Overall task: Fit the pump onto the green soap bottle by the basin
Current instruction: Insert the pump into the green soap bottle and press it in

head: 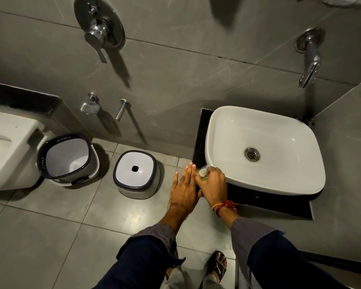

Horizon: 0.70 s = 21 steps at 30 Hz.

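Observation:
The green soap bottle (198, 182) stands on the black counter at the front left corner of the white basin (265, 147). Only slivers of green show between my hands. A pale translucent pump (203, 171) sits on top of it, and my right hand (214, 185) is closed around the pump from above. My left hand (184, 187) lies flat against the bottle's left side with fingers straight and spread. Whether the pump is seated in the bottle's neck is hidden by my fingers.
A black counter (258, 200) carries the basin, with a wall tap (310, 59) above it. On the floor to the left stand a white stool (136, 174) and a bucket (68, 158), then a toilet (6, 151). My sandalled foot (217, 265) is below.

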Motion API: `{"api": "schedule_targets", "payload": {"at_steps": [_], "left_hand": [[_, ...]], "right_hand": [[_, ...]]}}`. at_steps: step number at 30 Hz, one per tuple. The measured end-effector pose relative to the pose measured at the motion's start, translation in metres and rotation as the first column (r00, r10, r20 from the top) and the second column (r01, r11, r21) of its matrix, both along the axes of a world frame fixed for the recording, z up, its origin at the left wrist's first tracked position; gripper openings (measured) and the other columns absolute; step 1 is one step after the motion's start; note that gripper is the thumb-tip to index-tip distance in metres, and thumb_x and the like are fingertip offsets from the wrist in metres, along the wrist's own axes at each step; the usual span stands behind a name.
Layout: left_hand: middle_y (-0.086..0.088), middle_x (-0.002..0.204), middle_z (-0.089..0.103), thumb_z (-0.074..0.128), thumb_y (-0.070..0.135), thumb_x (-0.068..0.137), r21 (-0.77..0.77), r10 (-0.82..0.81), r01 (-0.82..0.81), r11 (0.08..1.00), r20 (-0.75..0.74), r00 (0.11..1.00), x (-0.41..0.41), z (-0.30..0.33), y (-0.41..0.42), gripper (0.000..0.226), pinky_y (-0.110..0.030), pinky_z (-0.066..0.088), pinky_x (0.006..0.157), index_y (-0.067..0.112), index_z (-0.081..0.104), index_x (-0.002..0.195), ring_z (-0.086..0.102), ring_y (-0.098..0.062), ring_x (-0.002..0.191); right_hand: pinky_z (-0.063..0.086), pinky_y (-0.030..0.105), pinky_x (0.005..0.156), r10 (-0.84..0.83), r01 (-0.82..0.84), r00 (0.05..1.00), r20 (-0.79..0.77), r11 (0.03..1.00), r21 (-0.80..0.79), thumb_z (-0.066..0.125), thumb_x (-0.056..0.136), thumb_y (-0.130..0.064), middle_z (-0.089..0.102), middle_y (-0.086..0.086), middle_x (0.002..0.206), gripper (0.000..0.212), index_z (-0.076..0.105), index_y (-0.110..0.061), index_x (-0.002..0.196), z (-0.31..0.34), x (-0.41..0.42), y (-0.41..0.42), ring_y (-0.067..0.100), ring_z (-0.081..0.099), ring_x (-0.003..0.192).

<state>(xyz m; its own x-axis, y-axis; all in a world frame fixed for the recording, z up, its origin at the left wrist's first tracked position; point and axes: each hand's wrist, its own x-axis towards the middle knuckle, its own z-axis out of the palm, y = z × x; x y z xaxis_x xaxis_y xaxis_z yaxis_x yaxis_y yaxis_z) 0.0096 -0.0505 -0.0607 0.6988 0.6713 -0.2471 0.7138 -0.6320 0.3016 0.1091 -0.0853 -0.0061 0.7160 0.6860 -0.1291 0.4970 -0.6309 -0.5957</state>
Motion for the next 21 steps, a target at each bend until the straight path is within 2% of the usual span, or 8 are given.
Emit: {"api": "schedule_targets", "payload": {"at_steps": [4, 11, 14, 16, 18, 21], "left_hand": [[-0.007, 0.17, -0.012, 0.033, 0.059, 0.103, 0.001, 0.019, -0.019, 1.0, -0.021, 1.0, 0.001, 0.002, -0.002, 0.085, -0.05, 0.004, 0.129, 0.011, -0.009, 0.16, -0.008, -0.022, 0.157], [-0.01, 0.169, -0.014, 0.027, 0.053, 0.104, -0.018, 0.022, -0.022, 1.0, -0.048, 0.999, 0.004, 0.008, -0.004, 0.08, -0.05, 0.005, 0.129, 0.01, -0.01, 0.159, -0.008, -0.024, 0.158], [-0.01, 0.169, -0.014, 0.027, 0.053, 0.104, -0.031, 0.027, -0.029, 0.999, -0.044, 0.999, 0.003, 0.01, -0.005, 0.079, -0.05, 0.004, 0.129, 0.01, -0.01, 0.159, -0.008, -0.025, 0.157], [-0.009, 0.17, -0.013, 0.029, 0.053, 0.104, -0.033, 0.038, -0.039, 0.999, -0.037, 0.999, 0.003, 0.01, -0.006, 0.08, -0.05, 0.004, 0.129, 0.01, -0.01, 0.159, -0.008, -0.024, 0.158], [-0.009, 0.17, -0.012, 0.031, 0.051, 0.105, -0.018, 0.047, -0.048, 0.999, -0.031, 0.998, 0.003, 0.01, -0.006, 0.08, -0.05, 0.005, 0.129, 0.009, -0.011, 0.159, -0.007, -0.024, 0.158], [-0.009, 0.17, -0.008, 0.028, 0.051, 0.106, -0.027, 0.074, -0.074, 0.997, 0.004, 0.997, 0.004, 0.009, -0.007, 0.077, -0.049, 0.004, 0.128, 0.009, -0.008, 0.16, -0.004, -0.023, 0.158]], "right_hand": [[0.06, 0.044, 0.088, -0.031, 0.033, 0.998, -0.057, 0.999, 0.038, 0.073, 0.086, -0.025, 0.07, 0.017, 0.106, 0.034, 0.068, 0.001, 0.107, -0.005, -0.003, 0.003, 0.031, 0.068, 0.098], [0.06, 0.036, 0.076, -0.185, 0.194, 0.976, -0.113, 0.978, 0.073, 0.077, 0.083, -0.033, 0.074, 0.015, 0.096, 0.033, 0.069, -0.004, 0.095, -0.007, -0.008, 0.003, 0.03, 0.071, 0.089], [0.057, 0.035, 0.072, -0.222, 0.229, 0.971, -0.083, 0.969, 0.093, 0.082, 0.076, -0.038, 0.07, 0.013, 0.099, 0.044, 0.063, -0.007, 0.099, -0.004, -0.011, -0.003, 0.032, 0.069, 0.089], [0.055, 0.035, 0.068, -0.171, 0.167, 0.985, 0.023, 0.979, 0.119, 0.083, 0.073, -0.039, 0.063, 0.01, 0.107, 0.054, 0.056, -0.011, 0.11, 0.0, -0.012, -0.012, 0.031, 0.067, 0.09], [0.059, 0.038, 0.07, -0.055, 0.047, 0.992, 0.113, 0.996, 0.077, 0.081, 0.075, -0.035, 0.057, 0.008, 0.116, 0.062, 0.052, -0.015, 0.127, 0.002, -0.01, -0.021, 0.027, 0.066, 0.095], [0.062, 0.04, 0.074, 0.017, -0.02, 0.99, 0.143, 1.0, 0.014, 0.075, 0.078, -0.027, 0.052, 0.008, 0.119, 0.055, 0.056, -0.017, 0.129, 0.003, -0.008, -0.034, 0.027, 0.065, 0.1]]}}
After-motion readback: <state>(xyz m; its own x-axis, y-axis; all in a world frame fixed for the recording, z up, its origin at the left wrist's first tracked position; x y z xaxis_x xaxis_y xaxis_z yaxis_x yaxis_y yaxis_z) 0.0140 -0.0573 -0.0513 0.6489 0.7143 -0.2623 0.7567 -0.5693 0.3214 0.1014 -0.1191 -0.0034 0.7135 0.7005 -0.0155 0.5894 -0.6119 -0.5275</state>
